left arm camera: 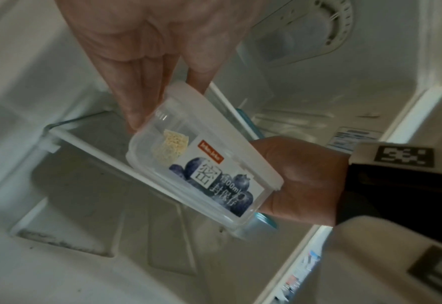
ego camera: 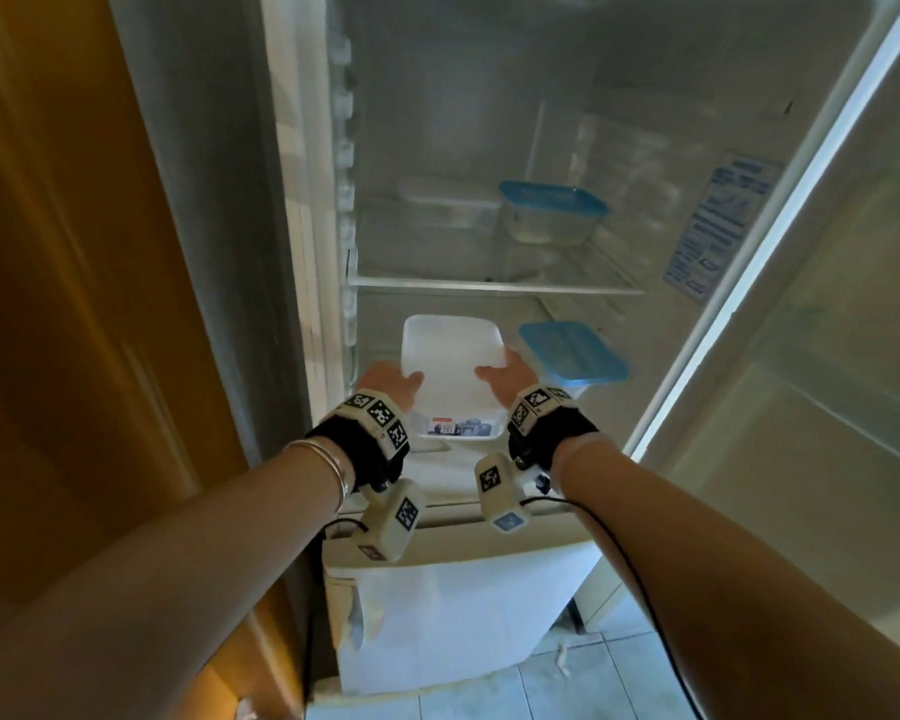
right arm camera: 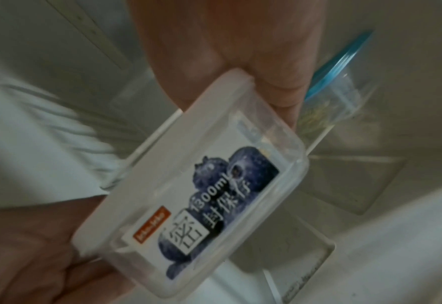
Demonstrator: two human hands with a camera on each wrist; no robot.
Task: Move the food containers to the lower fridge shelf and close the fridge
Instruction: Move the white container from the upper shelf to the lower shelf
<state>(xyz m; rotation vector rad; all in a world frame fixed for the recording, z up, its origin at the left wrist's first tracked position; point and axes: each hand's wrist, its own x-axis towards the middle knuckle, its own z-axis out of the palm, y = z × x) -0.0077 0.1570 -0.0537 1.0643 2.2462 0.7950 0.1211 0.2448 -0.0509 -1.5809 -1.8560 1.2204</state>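
Placement step: your left hand [ego camera: 391,379] and right hand [ego camera: 507,374], fingers grasping the white-lidded container [ego camera: 453,356], must next lower it onto the lower shelf [left arm camera: 90,185], left of the blue-lidded container [ego camera: 572,353].

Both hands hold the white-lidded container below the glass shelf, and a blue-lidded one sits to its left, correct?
Not quite: the head view shows the blue-lidded container to the right of the white-lidded container. The left hand and right hand do hold it below the glass shelf.

Dim, greyish light is filling the fridge interior [ego camera: 489,122], with brighter daylight catching the door edge [ego camera: 780,241]. Both wrist views are smearing with motion blur and bending at the edges; the label [right arm camera: 214,205] is reading soft.
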